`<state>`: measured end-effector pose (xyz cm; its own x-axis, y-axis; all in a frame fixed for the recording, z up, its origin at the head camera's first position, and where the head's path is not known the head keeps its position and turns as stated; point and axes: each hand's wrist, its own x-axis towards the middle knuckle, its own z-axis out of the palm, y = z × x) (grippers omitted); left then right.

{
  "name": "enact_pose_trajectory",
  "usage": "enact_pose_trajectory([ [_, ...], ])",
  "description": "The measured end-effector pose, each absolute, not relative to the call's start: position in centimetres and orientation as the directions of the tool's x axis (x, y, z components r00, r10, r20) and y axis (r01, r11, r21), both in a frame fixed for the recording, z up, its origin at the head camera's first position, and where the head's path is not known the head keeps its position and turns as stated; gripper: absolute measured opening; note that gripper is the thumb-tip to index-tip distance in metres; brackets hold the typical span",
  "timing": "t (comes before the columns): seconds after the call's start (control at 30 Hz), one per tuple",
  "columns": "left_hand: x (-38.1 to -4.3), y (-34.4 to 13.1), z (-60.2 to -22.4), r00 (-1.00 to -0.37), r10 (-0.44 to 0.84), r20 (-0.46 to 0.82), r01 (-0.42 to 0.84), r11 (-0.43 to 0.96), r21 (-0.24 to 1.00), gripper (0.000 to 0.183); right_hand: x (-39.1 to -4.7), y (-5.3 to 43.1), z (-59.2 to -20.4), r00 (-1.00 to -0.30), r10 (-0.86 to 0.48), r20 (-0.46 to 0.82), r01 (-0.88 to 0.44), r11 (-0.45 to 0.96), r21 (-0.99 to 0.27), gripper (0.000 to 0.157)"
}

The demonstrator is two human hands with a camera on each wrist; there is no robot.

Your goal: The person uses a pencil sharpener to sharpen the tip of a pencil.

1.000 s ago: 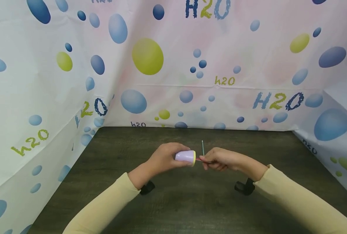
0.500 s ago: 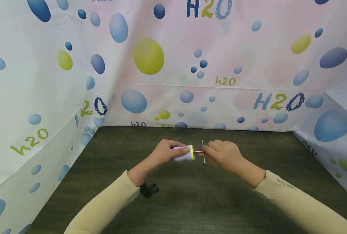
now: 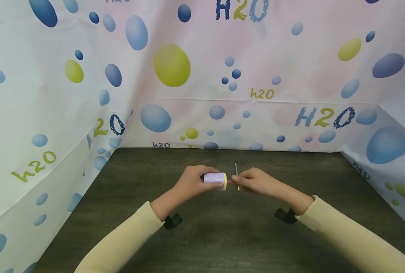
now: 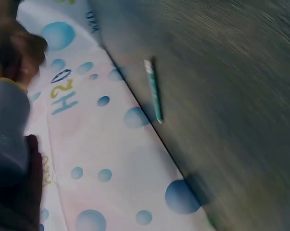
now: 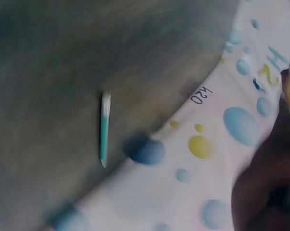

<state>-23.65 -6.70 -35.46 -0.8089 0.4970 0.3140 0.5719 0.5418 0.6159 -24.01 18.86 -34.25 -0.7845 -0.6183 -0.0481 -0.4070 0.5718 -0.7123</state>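
Note:
My left hand (image 3: 188, 185) grips a lavender cylindrical pencil sharpener (image 3: 213, 178) with a yellow rim, its rimmed end facing right. A thin red pencil (image 3: 231, 182) runs into that end. Thumb and fingers of my right hand (image 3: 261, 182) pinch the pencil just outside the rim; its tip is hidden inside. In the left wrist view the sharpener (image 4: 10, 120) is blurred at the left edge, with the right hand (image 4: 24, 50) above it. Behind the right fingers, a green pencil (image 3: 236, 170) with a white end lies on the table.
The dark wooden table (image 3: 202, 235) spreads under both hands. A white sheet (image 3: 202, 87) printed with blue and green dots and lettering stands at its back and sides. Black straps (image 3: 172, 221) show at both wrists.
My right hand rolled over the pencil half a second ago, and has now rolled back with its thumb towards me. The left hand stays round the sharpener, tilting slightly. The green pencil lies still.

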Motion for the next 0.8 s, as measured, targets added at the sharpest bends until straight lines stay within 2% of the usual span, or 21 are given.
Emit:
enact_pose_trajectory([
  [0.07, -24.1, -6.8, -35.3, -0.889, 0.414, 0.197, 0.413, 0.533, 0.738, 0.036, -23.7, 18.9, -34.5, -0.748, -0.622, 0.230, -0.649, 0.615, -0.448, 0.037],
  [0.1, -24.3, -6.9, -35.2, -0.915, 0.379, 0.138, 0.333, 0.520, 0.787, 0.036, -23.6, 18.9, -34.7, -0.690, -0.627, 0.362, -0.723, 0.627, -0.291, 0.037],
  [0.17, -24.6, -7.1, -34.9, -0.943, 0.331, 0.043, 0.210, 0.487, 0.848, 0.036, -23.7, 18.8, -35.2, -0.512, -0.639, 0.574, -0.788, 0.616, -0.017, 0.039],
  [0.23, -24.8, -7.3, -34.8, -0.946, 0.323, -0.009, 0.146, 0.454, 0.879, 0.036, -24.0, 18.8, -35.6, -0.323, -0.651, 0.687, -0.801, 0.575, 0.167, 0.044],
  [0.33, -24.9, -7.4, -34.6, -0.937, 0.349, -0.036, 0.124, 0.426, 0.896, 0.036, -24.5, 18.6, -36.0, -0.134, -0.639, 0.757, -0.794, 0.527, 0.304, 0.045],
  [0.4, -24.8, -7.4, -34.6, -0.927, 0.373, -0.023, 0.149, 0.423, 0.894, 0.035, -24.7, 18.5, -36.2, -0.069, -0.618, 0.783, -0.779, 0.523, 0.345, 0.045],
  [0.47, -24.7, -7.2, -34.5, -0.919, 0.393, -0.003, 0.179, 0.424, 0.888, 0.035, -24.8, 18.4, -36.4, -0.040, -0.593, 0.805, -0.767, 0.534, 0.355, 0.045],
  [0.53, -24.6, -7.1, -34.5, -0.915, 0.402, 0.027, 0.214, 0.430, 0.877, 0.035, -24.7, 18.2, -36.6, -0.057, -0.569, 0.821, -0.762, 0.556, 0.332, 0.047],
  [0.57, -24.5, -7.1, -34.5, -0.915, 0.401, 0.046, 0.234, 0.434, 0.870, 0.035, -24.6, 18.1, -36.7, -0.091, -0.560, 0.823, -0.766, 0.568, 0.301, 0.050],
  [0.6, -24.4, -7.0, -34.6, -0.913, 0.402, 0.074, 0.264, 0.441, 0.858, 0.035, -24.5, 18.0, -36.8, -0.147, -0.556, 0.818, -0.771, 0.582, 0.258, 0.053],
  [0.63, -24.3, -6.9, -34.7, -0.906, 0.407, 0.118, 0.312, 0.453, 0.835, 0.035, -24.3, 18.0, -36.7, -0.232, -0.556, 0.798, -0.787, 0.590, 0.182, 0.056],
  [0.67, -24.2, -6.9, -34.8, -0.889, 0.421, 0.180, 0.384, 0.470, 0.795, 0.036, -24.1, 17.9, -36.6, -0.350, -0.562, 0.750, -0.810, 0.583, 0.060, 0.057],
  [0.73, -24.1, -6.9, -35.2, -0.812, 0.480, 0.333, 0.567, 0.512, 0.645, 0.038, -23.9, 18.0, -36.1, -0.608, -0.589, 0.532, -0.787, 0.535, -0.307, 0.056],
  [0.77, -24.0, -7.0, -35.4, -0.747, 0.519, 0.414, 0.661, 0.521, 0.540, 0.040, -23.9, 18.1, -35.8, -0.713, -0.600, 0.363, -0.689, 0.504, -0.520, 0.055],
  [0.8, -24.0, -7.0, -35.6, -0.671, 0.557, 0.489, 0.741, 0.523, 0.422, 0.041, -23.9, 18.2, -35.4, -0.780, -0.600, 0.177, -0.530, 0.483, -0.698, 0.053],
])
